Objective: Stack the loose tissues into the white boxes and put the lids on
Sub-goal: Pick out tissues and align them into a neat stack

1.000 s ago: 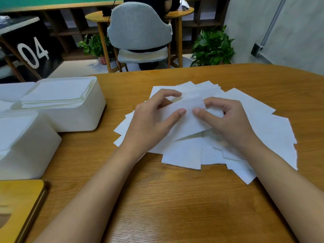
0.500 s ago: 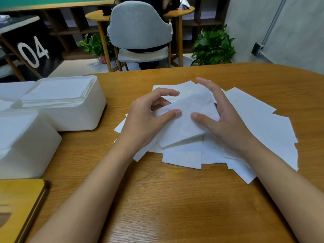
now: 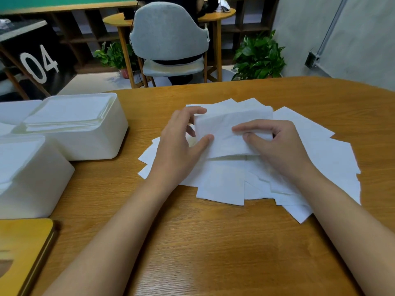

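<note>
Curled fingers (image 3: 192, 109) of the left hand (image 3: 179, 146) and of the right hand (image 3: 277, 146) pinch a tissue bundle (image 3: 222, 129) at its two ends, just above the loose tissues (image 3: 320, 159) fanned over the middle of the table (image 3: 213, 242). Along the table's left edge, the far white box (image 3: 89, 144) and the near white box (image 3: 40, 184), both lidless, hold flat stacked tissues.

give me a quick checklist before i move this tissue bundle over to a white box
1. Grip of left hand on tissue bundle: ok.
2. Grip of right hand on its other end: ok.
3. Bundle edges squared: cannot tell.
4. Top of far white box open: ok.
5. Room left in that box, tissues near its rim: cannot tell.
6. Path clear of wooden lid: ok.
</note>
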